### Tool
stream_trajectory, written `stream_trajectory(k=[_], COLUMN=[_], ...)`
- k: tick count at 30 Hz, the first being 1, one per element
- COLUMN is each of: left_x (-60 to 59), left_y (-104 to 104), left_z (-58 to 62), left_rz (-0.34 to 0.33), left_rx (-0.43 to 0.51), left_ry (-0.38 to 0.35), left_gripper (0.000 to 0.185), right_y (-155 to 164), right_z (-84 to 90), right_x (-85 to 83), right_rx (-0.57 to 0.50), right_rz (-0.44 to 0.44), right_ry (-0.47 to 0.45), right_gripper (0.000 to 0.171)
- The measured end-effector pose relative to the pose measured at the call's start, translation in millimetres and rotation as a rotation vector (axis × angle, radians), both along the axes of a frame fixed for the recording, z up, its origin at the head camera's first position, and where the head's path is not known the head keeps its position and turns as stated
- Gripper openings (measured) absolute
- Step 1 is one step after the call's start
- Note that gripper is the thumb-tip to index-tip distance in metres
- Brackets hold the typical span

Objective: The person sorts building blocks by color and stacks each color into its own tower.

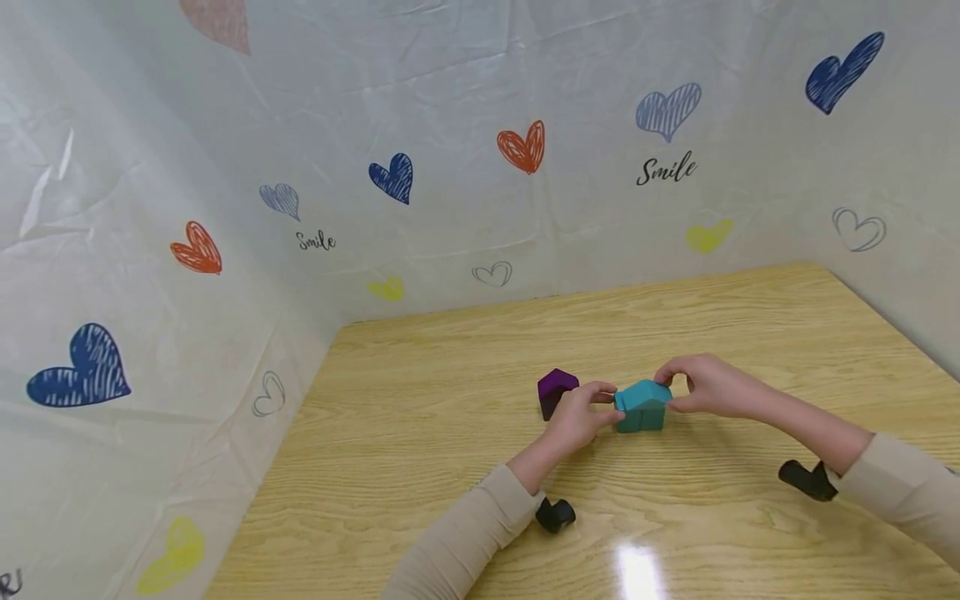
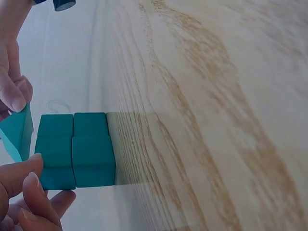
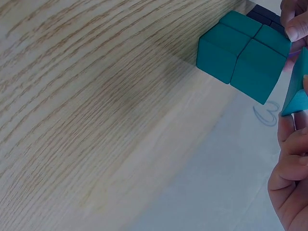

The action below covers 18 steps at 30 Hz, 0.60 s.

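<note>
**A:** From my feed, I see no container on the wooden table (image 1: 450,400). What's there is a teal block house (image 1: 642,406): teal cubes (image 2: 77,149) packed together with a lighter teal roof piece (image 2: 18,131) on top. A purple block house (image 1: 556,390) stands just beside it, on the left-hand side.

**B:** Where do the hands sit relative to the teal one?

**A:** One on each side. The left hand (image 1: 579,415) comes in from the left with its fingers curled against the cubes and the roof's left end. The right hand (image 1: 705,386) is at the right end, thumb and fingers pinching the roof piece. Neither hand is spread wide; both are closed narrowly on the teal house, which stands on the table near the middle, between them.

**B:** Do the wrist cameras add anything?

**A:** Yes. The left wrist view shows the seams between the cubes, four faces in a square, and fingertips (image 2: 33,183) touching the nearest cube, with the roof's slanted edge held beside them. The right wrist view shows the same cube grid from the other end, and a dark sliver of the purple house behind it. Only the head view shows both houses whole, the heart-printed sheet (image 1: 225,208) around the table, and the beige sleeves (image 1: 465,542).
</note>
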<state>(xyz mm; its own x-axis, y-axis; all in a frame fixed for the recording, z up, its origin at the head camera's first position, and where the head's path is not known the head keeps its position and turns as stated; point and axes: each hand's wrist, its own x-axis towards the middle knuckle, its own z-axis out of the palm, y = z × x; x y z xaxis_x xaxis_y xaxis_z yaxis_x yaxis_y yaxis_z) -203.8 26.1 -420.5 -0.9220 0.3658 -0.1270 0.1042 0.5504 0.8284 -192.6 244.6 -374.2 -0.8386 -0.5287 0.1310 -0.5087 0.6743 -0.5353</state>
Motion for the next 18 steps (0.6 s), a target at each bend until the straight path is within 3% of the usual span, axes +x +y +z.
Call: stream_trajectory(k=[18], left_x=[-0.8], left_y=[-1.4], left_z=[-2.7], left_rz=[-0.002], left_rx=[0.014], left_ry=[-0.005], left_gripper=[0.037], right_y=[-6.2], right_z=[-5.3], right_x=[-6.6], right_rx=[0.025], right_rz=[-0.010], right_ry=[-0.011], right_gripper=[0.027])
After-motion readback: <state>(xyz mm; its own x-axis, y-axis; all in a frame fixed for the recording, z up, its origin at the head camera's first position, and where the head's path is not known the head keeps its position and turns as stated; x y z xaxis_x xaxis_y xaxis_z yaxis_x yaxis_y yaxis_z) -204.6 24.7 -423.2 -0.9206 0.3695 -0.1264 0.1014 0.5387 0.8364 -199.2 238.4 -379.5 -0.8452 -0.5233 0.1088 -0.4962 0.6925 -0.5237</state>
